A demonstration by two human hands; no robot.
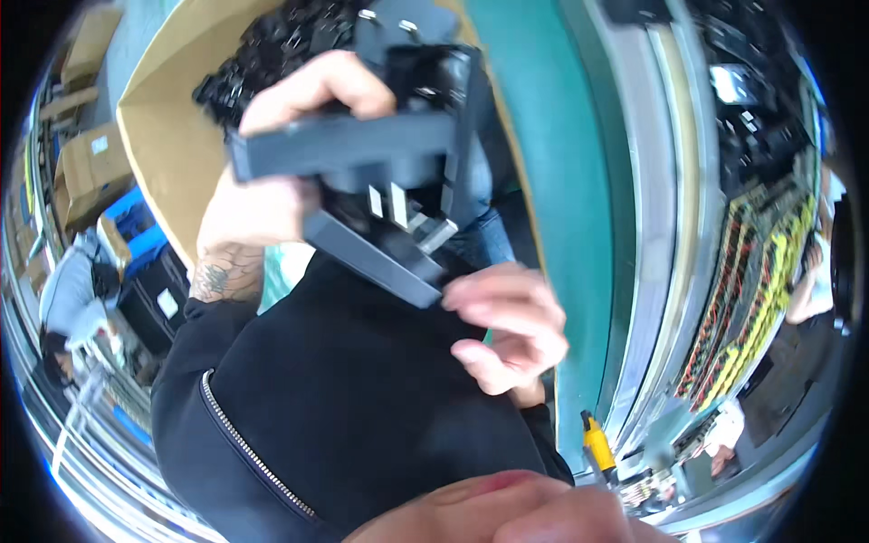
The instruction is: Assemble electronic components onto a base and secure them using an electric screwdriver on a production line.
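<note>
My left hand [258, 199] is closed around a dark plastic housing [353, 149], held above an open cardboard box. It looks like an angular frame, or several pieces together, and is blurred by motion. Pale metal prongs [398, 206] stick out between its dark bars. My right hand [511, 326] is at the housing's lower corner, its fingers loosely curved and the thumb apart. The index fingertip is very close to that corner; I cannot tell whether it touches. Nothing shows between the fingers of this hand.
The cardboard box [167, 149] holds a heap of small black parts [290, 45]. To its right run a green surface [579, 181] and a long metal rail [670, 181]. A yellow-handled tool [597, 445] lies at lower right. Beyond are rows of yellow-and-black components [760, 299] and other people.
</note>
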